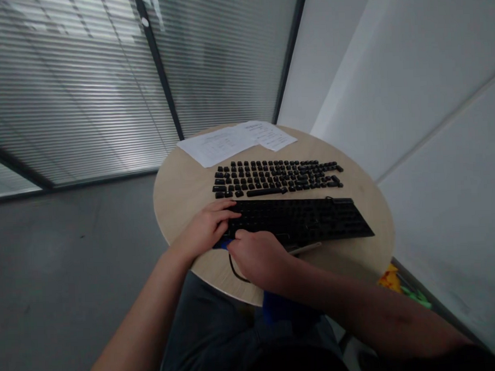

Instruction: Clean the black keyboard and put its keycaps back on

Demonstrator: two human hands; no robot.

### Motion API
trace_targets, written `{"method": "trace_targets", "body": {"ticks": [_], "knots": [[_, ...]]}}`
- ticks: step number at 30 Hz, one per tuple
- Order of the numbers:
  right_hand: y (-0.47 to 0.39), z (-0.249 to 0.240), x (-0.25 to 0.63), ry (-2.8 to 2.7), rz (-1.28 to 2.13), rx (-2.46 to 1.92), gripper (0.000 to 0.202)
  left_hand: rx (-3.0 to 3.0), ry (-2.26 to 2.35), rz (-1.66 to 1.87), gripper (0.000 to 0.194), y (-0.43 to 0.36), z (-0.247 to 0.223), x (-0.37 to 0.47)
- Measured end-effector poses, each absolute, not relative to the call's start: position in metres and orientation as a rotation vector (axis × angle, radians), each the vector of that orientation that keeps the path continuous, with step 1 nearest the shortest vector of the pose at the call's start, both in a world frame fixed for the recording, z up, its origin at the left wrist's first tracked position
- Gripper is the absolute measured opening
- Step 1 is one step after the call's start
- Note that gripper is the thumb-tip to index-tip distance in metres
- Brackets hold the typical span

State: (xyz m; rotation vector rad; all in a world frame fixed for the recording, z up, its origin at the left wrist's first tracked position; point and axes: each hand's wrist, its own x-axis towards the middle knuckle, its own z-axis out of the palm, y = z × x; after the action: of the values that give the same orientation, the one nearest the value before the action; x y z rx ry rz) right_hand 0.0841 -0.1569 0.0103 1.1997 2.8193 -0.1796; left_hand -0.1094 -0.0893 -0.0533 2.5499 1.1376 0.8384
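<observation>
A black keyboard base [302, 218], its keycaps apparently off, lies across the near half of a round wooden table. My left hand [206, 225] rests at its left end, fingers stretched over the top edge. Close beside it, my right hand [259, 256] is closed over the near left corner of the base. A bit of something blue [223, 244] shows between the two hands; most of it is hidden, and I cannot make out what my right fingers hold. Behind the base, loose black keycaps [271, 176] are laid out in keyboard order.
Printed paper sheets [229, 142] lie at the far side of the table [173, 183]. A thin pale stick [305, 248] and a black cable [237, 270] are near the base's front edge. A white wall stands to the right, blinds behind.
</observation>
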Motion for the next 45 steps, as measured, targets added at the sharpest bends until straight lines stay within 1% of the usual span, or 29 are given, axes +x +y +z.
{"method": "trace_targets", "body": {"ticks": [11, 18, 26, 39, 45], "knots": [[-0.156, 0.013, 0.112, 2.735, -0.248, 1.331, 0.028, 2.525, 1.139, 0.792, 0.04, -0.09, -0.051, -0.109], [-0.156, 0.017, 0.124, 2.648, -0.283, 1.413, 0.027, 2.522, 1.139, 0.793, 0.039, -0.091, -0.05, -0.108], [-0.155, 0.008, 0.157, 2.615, -0.223, 1.497, 0.033, 2.509, 1.131, 0.816, 0.04, -0.092, -0.049, -0.107], [-0.153, 0.008, 0.213, 2.515, -0.186, 1.585, 0.028, 2.493, 1.134, 0.8, 0.04, -0.091, -0.049, -0.109], [-0.153, 0.014, 0.24, 2.485, -0.145, 1.603, 0.029, 2.504, 1.136, 0.82, 0.039, -0.091, -0.05, -0.11]]}}
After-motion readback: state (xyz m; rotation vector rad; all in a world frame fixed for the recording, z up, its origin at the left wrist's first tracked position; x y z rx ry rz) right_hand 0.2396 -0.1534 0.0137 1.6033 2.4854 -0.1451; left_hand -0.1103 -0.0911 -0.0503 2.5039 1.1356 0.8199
